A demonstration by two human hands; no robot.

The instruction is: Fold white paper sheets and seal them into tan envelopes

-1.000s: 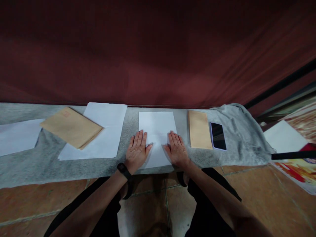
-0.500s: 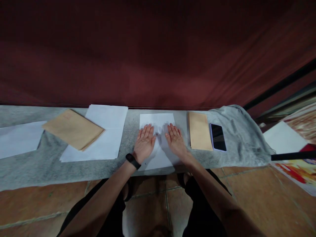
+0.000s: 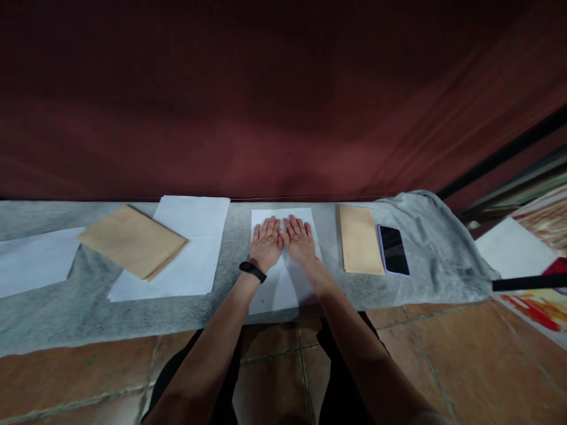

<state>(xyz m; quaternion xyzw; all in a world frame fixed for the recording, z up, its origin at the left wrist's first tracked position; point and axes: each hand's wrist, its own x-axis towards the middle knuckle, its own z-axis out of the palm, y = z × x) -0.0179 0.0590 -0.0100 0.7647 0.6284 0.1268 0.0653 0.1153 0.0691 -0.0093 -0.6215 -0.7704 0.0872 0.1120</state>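
Observation:
My left hand (image 3: pixel 266 243) and my right hand (image 3: pixel 300 239) lie flat, side by side and touching, on the upper half of a white sheet of paper (image 3: pixel 283 289). Fingers of both hands are stretched out towards the sheet's far edge. Neither hand holds anything. A black band (image 3: pixel 252 271) is on my left wrist. The sheet rests on a grey cloth (image 3: pixel 177 313) spread over the floor.
A brown envelope (image 3: pixel 359 238) and a dark phone (image 3: pixel 393 249) lie right of the sheet. Left of it, a stack of brown envelopes (image 3: pixel 132 241) rests on white paper (image 3: pixel 186 260). More white paper (image 3: pixel 31 260) lies far left. A dark red curtain (image 3: pixel 266 100) hangs behind.
Both hands slid forward along the sheet and came together, from apart near its lower half to touching near its top. The view tilted slightly down.

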